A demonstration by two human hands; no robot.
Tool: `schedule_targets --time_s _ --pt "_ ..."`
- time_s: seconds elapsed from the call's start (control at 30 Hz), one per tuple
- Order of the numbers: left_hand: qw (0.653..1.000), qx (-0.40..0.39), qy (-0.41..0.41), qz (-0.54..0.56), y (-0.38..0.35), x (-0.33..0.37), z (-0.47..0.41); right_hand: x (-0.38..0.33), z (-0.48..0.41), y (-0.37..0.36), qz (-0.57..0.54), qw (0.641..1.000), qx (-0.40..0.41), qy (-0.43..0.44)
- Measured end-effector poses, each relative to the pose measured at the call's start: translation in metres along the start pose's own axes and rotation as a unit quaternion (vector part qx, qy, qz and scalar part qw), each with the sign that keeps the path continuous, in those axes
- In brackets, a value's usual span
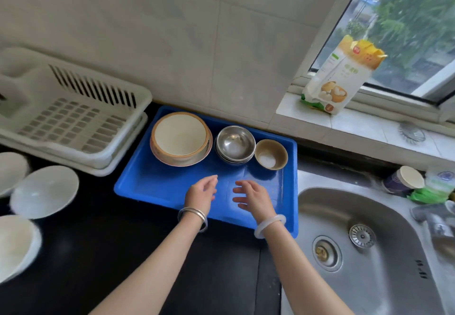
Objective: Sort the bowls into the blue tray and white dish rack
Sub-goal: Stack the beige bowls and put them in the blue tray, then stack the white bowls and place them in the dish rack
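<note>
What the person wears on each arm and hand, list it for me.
Left hand: bare, with thin silver metal bangles at the wrist. Right hand: bare, with one thick, pale, milky bangle at the wrist. No sleeves or gloves show on either forearm.

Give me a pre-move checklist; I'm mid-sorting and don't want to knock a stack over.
1. Hands free: ok, left hand and right hand hold nothing.
2. Room in the blue tray: ok, near half is bare.
3. Room in the white dish rack: ok, no bowls seen in it.
4. All bowls sorted: not ok, white bowls lie outside both.
5. The steel bowls stacked steadily: cannot tell.
</note>
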State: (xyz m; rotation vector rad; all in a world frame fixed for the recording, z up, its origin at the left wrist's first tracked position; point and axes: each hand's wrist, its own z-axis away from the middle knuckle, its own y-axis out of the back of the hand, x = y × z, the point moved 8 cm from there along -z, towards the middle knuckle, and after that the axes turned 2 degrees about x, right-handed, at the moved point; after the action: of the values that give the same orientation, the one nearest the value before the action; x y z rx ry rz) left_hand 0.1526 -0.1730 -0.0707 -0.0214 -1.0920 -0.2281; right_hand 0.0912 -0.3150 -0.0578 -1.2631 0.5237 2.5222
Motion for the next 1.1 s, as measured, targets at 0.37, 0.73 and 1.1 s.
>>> schedule_targets --time_s 0.37,0.73,1.1 --pt "0.944 0.330 -0.009 0.002 0.258 -0.048 0.089 -0.002 0.052 -0.239 0.175 0.962 -0.200 0.056" --pt "0.839 0.541 0.051 0.026 0.392 -0.111 0.125 -0.011 0.027 -0.393 0.299 0.928 -0.214 0.059" --pt "0.842 0.478 0.075 0.239 0.399 -0.149 0.112 -0.016 0.021 -0.382 0.140 0.980 -0.142 0.010"
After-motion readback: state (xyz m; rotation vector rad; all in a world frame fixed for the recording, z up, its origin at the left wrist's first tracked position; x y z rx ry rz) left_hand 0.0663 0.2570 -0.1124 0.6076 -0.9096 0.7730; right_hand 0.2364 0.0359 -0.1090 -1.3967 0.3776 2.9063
